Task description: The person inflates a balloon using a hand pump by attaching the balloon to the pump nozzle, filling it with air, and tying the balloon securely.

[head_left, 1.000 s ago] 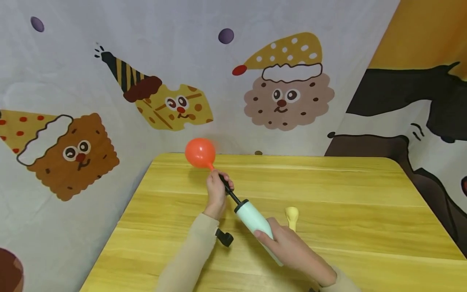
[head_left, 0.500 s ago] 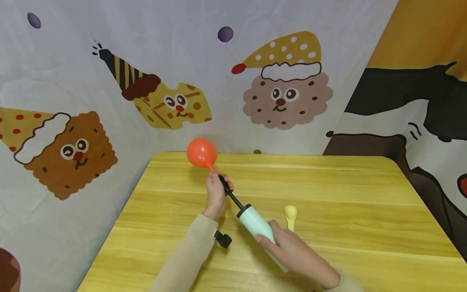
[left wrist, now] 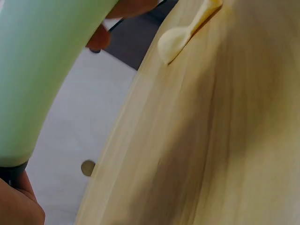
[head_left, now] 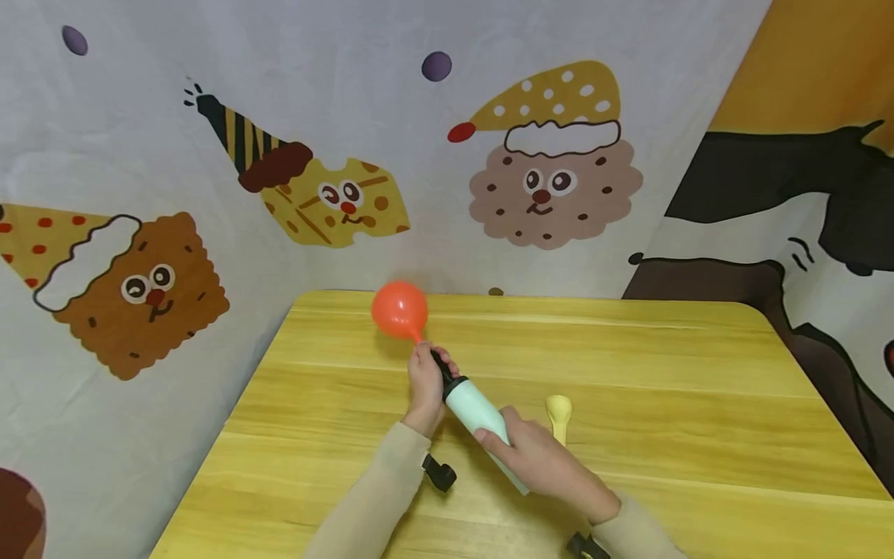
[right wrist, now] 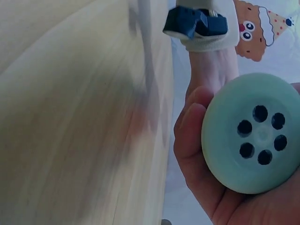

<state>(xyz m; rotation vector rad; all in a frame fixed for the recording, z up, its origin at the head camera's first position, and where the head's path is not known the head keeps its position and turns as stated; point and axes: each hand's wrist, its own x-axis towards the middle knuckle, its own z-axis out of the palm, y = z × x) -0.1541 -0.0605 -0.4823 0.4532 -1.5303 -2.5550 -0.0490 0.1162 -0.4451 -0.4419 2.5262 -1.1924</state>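
We record a yellow wood-grain table [head_left: 698, 365] below the pump, its surface bare of any support for it; should either grip slacken, we judge the pump could drop there.

The pale-mint plastic cylindrical hand pump [head_left: 478, 410] slants above it. Its black collar sits close against the left fist, so we consider a pinched finger possible if the barrel is driven hard.

The right hand [head_left: 548, 458] wraps the pump's near half, fingers curled firmly; a sideways push from it could, in our view, lever the nozzle out of line. The left hand [head_left: 426, 384] closes around the black plastic nozzle [head_left: 440, 363] at the pump's far end; whether its fingertips also pinch the balloon's neck, we cannot tell.

The round, glossy red rubber balloon [head_left: 400, 309] stands partly inflated beyond that end. We see two hazards: an unsecured neck slipping off under pressure, or overfilling and bursting.

The limp pale-yellow rubber balloon [head_left: 559, 410] lies right of the pump, partly hidden by the right hand, which might brush it away.
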